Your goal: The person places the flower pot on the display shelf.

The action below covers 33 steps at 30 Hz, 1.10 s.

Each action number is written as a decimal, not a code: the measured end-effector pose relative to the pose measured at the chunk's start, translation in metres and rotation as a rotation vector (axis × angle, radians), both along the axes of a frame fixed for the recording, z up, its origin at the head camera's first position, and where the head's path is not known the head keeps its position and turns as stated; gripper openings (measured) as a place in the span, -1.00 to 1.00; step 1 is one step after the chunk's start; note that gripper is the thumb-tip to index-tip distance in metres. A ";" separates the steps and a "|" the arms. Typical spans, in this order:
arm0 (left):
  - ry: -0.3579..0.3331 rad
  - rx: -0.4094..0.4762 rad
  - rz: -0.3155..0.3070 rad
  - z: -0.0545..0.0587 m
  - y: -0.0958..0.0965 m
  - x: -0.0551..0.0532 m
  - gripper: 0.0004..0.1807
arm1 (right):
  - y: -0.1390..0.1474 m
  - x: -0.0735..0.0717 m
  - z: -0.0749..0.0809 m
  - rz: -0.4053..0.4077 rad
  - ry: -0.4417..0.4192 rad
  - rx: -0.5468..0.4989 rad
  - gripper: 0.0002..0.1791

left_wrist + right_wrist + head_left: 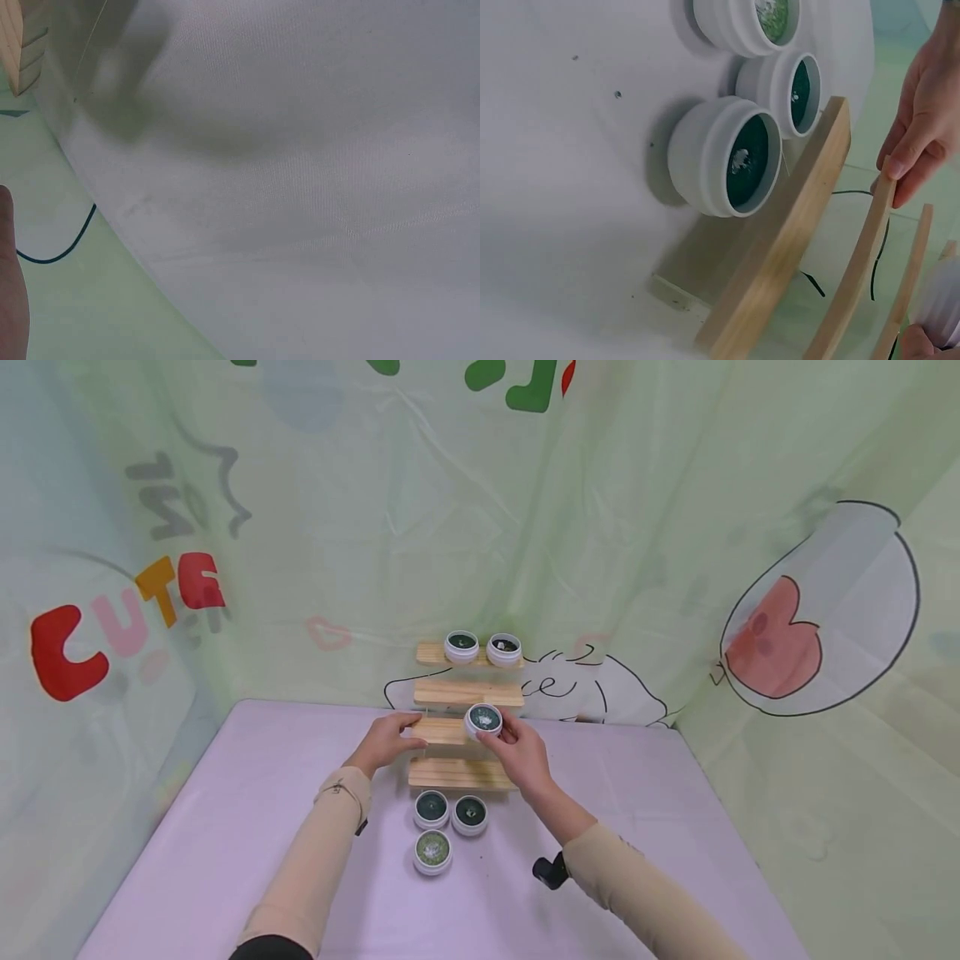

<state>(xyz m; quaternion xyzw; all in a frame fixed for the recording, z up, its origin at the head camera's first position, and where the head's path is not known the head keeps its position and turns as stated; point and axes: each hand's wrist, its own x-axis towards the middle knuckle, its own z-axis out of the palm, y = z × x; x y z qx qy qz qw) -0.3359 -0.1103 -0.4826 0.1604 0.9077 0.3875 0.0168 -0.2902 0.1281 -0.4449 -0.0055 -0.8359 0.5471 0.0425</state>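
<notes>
A tiered wooden stand (459, 771) with several shelf boards stands near the back of the table. My left hand (384, 743) pinches the left end of the second board from the bottom; in the right wrist view the left hand (928, 120) has its thumb on that board (862, 251). My right hand (525, 756) grips a small round white jar (483, 718) with dark green contents and a pale patch, at the right part of the same board. Whether the jar touches the board cannot be told. The left wrist view catches only an edge of the left hand (11, 292).
Two white jars, one left (461, 647) and one right (503, 649), sit on the top board. Before the stand, on the lilac table (600, 827), are two dark green jars (431, 807) (720, 157) and a lighter green jar (432, 850). Printed curtains (375, 527) surround the table.
</notes>
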 end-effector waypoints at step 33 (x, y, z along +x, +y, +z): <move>-0.023 0.004 0.015 -0.004 0.001 -0.005 -0.35 | -0.034 -0.053 0.013 -0.046 0.041 0.027 -0.30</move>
